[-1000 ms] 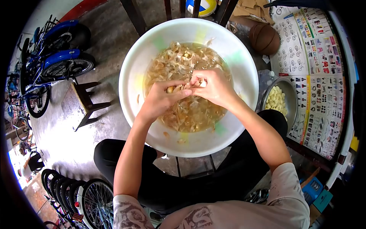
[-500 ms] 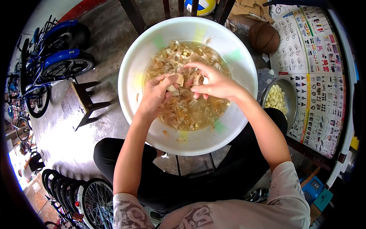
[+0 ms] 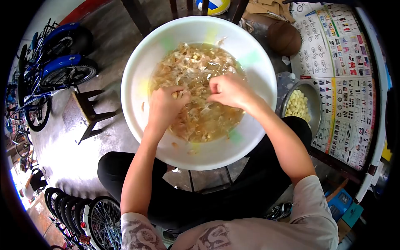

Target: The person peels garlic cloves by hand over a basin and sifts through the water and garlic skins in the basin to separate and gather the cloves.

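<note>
A large white basin (image 3: 135, 62) holds cloudy water with many loose garlic skins (image 3: 187, 68) floating in it. My left hand (image 3: 164, 106) is over the left part of the water, its fingers curled round a garlic clove (image 3: 175, 95), of which only a little shows. Across from it, my right hand (image 3: 231, 91) hovers above the skins with thumb and fingers drawn together; what they hold, if anything, is hidden. A gap separates the two hands. Pale peeled garlic cloves (image 3: 298, 105) lie in a metal bowl (image 3: 317, 106) to the right of the basin.
A small wooden stool (image 3: 81, 110) and parked bicycles (image 3: 68, 73) stand on the left. Behind the basin are dark chair slats and a ball (image 3: 214, 6). A brown basketball (image 3: 284, 38) and a table covered with a printed poster (image 3: 337, 83) are on the right.
My hands have moved apart slightly and turned downward. The right fingers, spread before, are now drawn together. The left fingers have curled further over the clove. The view has shifted a little.
</note>
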Demonstrator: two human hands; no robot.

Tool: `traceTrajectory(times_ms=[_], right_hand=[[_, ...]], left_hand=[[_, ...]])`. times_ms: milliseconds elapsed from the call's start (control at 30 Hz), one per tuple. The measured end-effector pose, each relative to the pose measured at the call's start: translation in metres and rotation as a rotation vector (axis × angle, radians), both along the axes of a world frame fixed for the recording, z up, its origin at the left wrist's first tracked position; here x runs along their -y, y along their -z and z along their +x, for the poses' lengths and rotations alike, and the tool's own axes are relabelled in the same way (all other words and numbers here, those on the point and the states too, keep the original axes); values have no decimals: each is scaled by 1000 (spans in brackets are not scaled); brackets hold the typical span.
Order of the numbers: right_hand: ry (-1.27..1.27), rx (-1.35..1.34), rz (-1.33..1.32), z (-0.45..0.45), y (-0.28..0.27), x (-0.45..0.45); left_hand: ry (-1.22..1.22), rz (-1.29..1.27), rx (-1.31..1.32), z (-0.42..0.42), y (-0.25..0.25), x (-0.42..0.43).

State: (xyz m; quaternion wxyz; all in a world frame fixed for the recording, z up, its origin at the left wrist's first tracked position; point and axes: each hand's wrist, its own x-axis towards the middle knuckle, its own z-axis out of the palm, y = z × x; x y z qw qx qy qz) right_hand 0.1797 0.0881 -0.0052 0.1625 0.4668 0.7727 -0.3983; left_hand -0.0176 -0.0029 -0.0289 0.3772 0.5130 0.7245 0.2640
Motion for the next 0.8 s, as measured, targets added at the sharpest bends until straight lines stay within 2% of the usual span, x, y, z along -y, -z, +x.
traceTrajectory(times_ms=[200,267,333,400,500,567,633,667,733,767,800], right_hand=[[-134,-146,24,2,26,8],[-160,-239,-412,5,29,4],[-168,-210,-441,5,19,1],[-123,-341,-170,13,22,-4],[-159,32,-1,13,-25,-16],[-127,136,5,19,-23,-15],[40,-205,35,26,-8,-12],[40,-205,35,28,-3,-12],[175,-432,-377,25,-1,-10],[175,-433,-376,22,-2,-7],[256,-539,-509,18,-4,-2]], left_hand=[[78,11,-109,1,0,3],[118,9,-125,0,1,3],[180,-13,-209,0,1,5],[204,-54,-228,2,-7,3],[221,-108,-237,1,-18,2],[224,-119,-224,1,-24,2],[111,-160,-168,2,-28,2],[112,-160,-168,0,-23,2],[63,1,-25,-6,-10,3],[63,2,-26,-7,-6,2],[16,-49,65,-7,-7,0]])
